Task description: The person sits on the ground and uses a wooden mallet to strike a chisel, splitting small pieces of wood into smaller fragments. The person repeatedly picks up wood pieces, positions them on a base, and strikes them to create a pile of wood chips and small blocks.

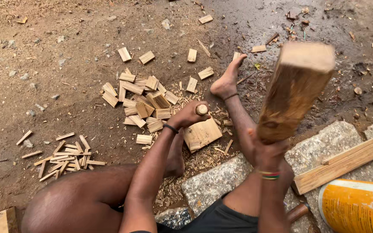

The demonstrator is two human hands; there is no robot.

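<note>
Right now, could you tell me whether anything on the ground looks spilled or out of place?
Nothing is spilled. Cut wood blocks and thin strips lie strewn over the dirt with shavings, which looks like ordinary splitting litter.

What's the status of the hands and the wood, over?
Right hand grips raised mallet. Left hand holds tool handle over block. Cut pieces piled beyond; right foot close to block.

Pale wood on brown earth

The mallet [296,92] is tan with darker brown streaks; the small wooden blocks [141,97] and splints [65,155] are light beige. The stone slabs [324,146] are speckled grey. The container [357,207] is orange and white. The right wrist's bangles [269,175] show red and green.
</note>
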